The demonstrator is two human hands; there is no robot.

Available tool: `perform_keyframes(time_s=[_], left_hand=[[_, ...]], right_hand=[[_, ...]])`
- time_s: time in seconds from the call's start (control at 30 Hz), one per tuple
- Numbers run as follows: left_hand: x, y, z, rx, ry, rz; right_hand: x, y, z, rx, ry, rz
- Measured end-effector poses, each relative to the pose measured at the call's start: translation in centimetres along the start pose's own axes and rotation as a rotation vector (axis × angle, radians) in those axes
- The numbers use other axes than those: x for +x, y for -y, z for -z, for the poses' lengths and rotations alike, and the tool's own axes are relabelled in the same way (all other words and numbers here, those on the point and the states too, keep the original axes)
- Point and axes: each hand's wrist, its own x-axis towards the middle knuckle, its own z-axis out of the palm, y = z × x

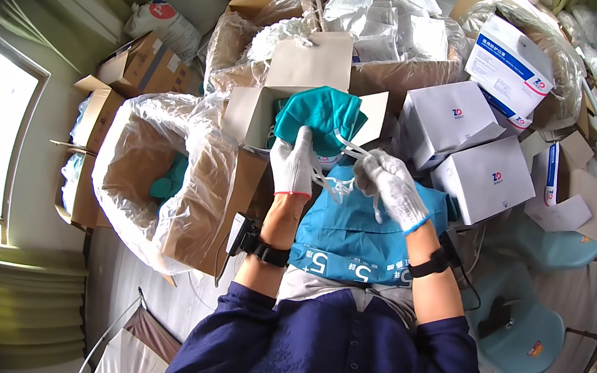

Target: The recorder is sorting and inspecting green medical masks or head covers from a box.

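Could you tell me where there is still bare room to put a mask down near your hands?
Little is bare. The teal cloth on the lap shows open surface below the left hand and right hand. The plastic-lined carton at left has room inside. Ahead it is crowded: the open white box holds the teal mask, with closed white boxes packed to its right.

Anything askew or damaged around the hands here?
Nothing damaged. The left hand holds a teal face mask over an open white box; the right hand pulls its white straps, which look tangled.

Boxes crowd front & right [483, 179]; lined carton [161, 174] left is open-topped.
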Motion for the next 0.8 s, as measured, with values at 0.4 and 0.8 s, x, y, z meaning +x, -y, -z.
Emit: perform_keyframes(time_s=[0.4,0.8], left_hand=[[-3.5,12.0,4.3,-0.553,0.063,0.661],[-12.7,7.8,-3.3,0.280,0.216,0.318]], right_hand=[[-3.8,1.7,-3.5,1.409,0.487,-0.261],[0.9,-10.9,4.1,-0.414,-0.766,0.274]])
